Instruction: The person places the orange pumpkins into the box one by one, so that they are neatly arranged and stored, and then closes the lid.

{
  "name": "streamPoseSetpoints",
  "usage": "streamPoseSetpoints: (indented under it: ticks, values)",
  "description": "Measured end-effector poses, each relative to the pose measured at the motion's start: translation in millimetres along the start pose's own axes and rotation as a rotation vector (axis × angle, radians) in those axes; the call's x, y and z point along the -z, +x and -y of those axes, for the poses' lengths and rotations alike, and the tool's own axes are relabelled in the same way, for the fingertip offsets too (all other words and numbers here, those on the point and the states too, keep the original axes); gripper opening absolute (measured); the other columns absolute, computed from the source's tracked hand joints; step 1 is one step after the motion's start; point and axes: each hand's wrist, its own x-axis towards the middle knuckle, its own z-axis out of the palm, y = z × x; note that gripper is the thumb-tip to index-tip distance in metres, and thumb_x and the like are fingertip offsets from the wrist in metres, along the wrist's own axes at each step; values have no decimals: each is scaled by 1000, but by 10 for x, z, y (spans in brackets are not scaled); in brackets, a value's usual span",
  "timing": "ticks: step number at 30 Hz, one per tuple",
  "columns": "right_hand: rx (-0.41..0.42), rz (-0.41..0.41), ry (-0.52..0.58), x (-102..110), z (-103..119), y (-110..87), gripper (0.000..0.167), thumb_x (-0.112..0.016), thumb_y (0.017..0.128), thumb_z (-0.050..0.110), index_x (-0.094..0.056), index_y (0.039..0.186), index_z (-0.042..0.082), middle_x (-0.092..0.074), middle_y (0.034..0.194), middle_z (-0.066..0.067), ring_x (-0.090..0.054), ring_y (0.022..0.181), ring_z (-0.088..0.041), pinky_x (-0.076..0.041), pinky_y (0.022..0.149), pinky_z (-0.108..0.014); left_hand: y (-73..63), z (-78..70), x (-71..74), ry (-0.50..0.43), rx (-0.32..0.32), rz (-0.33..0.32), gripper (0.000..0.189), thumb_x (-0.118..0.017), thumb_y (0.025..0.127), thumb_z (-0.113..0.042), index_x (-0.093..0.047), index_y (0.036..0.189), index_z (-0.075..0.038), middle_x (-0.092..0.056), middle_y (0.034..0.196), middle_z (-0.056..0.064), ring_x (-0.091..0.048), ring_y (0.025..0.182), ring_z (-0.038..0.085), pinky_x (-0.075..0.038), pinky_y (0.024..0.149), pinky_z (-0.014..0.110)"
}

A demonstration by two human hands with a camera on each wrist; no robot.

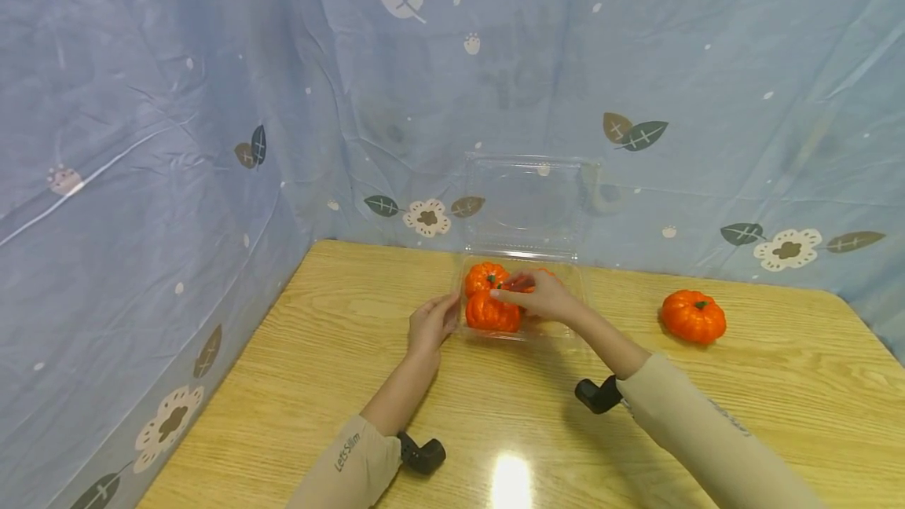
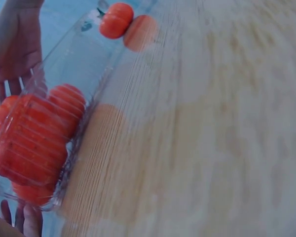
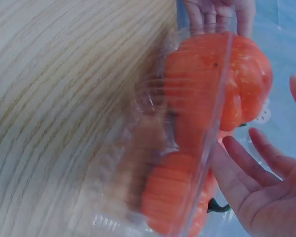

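A clear plastic clamshell box [image 1: 581, 289] sits on the table near the back curtain, its lid [image 1: 526, 203] raised behind it. In its left half are two small orange toy pumpkins, a front one [image 1: 492, 313] and a back one [image 1: 485, 277]. Another pumpkin [image 3: 172, 197] is in the right half, mostly hidden in the head view by my right hand [image 1: 540, 295]. That hand reaches over the box with fingers extended, fingertips right by the front-left pumpkin. My left hand [image 1: 430, 324] rests its straight fingers against the box's left wall.
One more orange pumpkin [image 1: 694, 316] with a green stem stands on the wooden table [image 1: 339, 336] right of the box. A blue leaf-patterned curtain [image 1: 523, 45] closes off the back and left. Black wrist mounts stick out from both sleeves.
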Motion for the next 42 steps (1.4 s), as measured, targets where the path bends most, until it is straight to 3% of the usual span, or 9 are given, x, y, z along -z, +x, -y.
streamPoseSetpoints:
  ticks: [5, 14, 18, 23, 27, 30, 38, 42]
  values:
    - [65, -45, 0, 100, -11, -61, 42, -62, 87, 37, -61, 111, 2, -64, 109, -18, -60, 100, -29, -53, 74, -33, -4, 1, 12, -3, -1, -2, 30, -72, 80, -23, -67, 96, 1, -69, 93, 6, -63, 81, 9, -52, 67, 20]
    - [131, -24, -66, 284, -123, -183, 39, -57, 90, 34, -61, 113, 3, -63, 112, -16, -58, 103, -31, -52, 78, -38, -17, 14, 16, -36, -1, -4, 21, -72, 80, -20, -67, 88, -1, -68, 84, 2, -62, 78, 8, -51, 65, 19]
    - [91, 59, -38, 414, -152, -281, 45, -56, 91, 35, -58, 116, -2, -60, 114, -20, -59, 100, -33, -54, 77, -40, -23, 15, 6, -37, -4, 1, 22, -71, 81, -19, -67, 92, 0, -69, 86, 4, -62, 77, 9, -52, 66, 20]
    - [5, 238, 19, 613, -125, -422, 41, -54, 92, 33, -55, 110, -4, -62, 103, -17, -62, 91, -32, -54, 75, -42, -16, 8, 0, -20, -8, 4, 26, -71, 81, -21, -67, 95, 0, -70, 92, 7, -63, 79, 10, -52, 65, 19]
    - [-52, 374, 11, 739, -126, -513, 37, -53, 93, 34, -55, 106, -1, -62, 100, -12, -61, 93, -29, -53, 75, -39, -15, 1, 3, -26, -5, 6, 22, -72, 80, -22, -68, 90, -2, -70, 91, 6, -63, 80, 10, -51, 64, 19]
    - [-94, 415, -12, 804, -145, -564, 36, -52, 93, 37, -55, 105, 3, -59, 105, -13, -60, 98, -28, -51, 78, -38, -16, -6, 5, -42, -5, 10, 18, -72, 80, -20, -67, 85, -4, -70, 87, 4, -63, 80, 11, -52, 65, 20]
    - [-130, 318, -34, 941, -268, -769, 41, -54, 92, 37, -51, 115, 3, -52, 118, -16, -54, 105, -32, -46, 85, -47, -2, -10, 9, -51, -11, 24, 22, -72, 81, -21, -66, 89, -1, -69, 84, 0, -62, 79, 9, -51, 66, 19]
    - [-83, 207, -196, 1012, -343, -902, 46, -55, 91, 40, -52, 115, 2, -56, 115, -17, -56, 101, -32, -49, 79, -44, 0, 0, 9, -50, -10, 25, 25, -72, 80, -21, -66, 92, 0, -69, 85, 1, -62, 79, 9, -51, 67, 20]
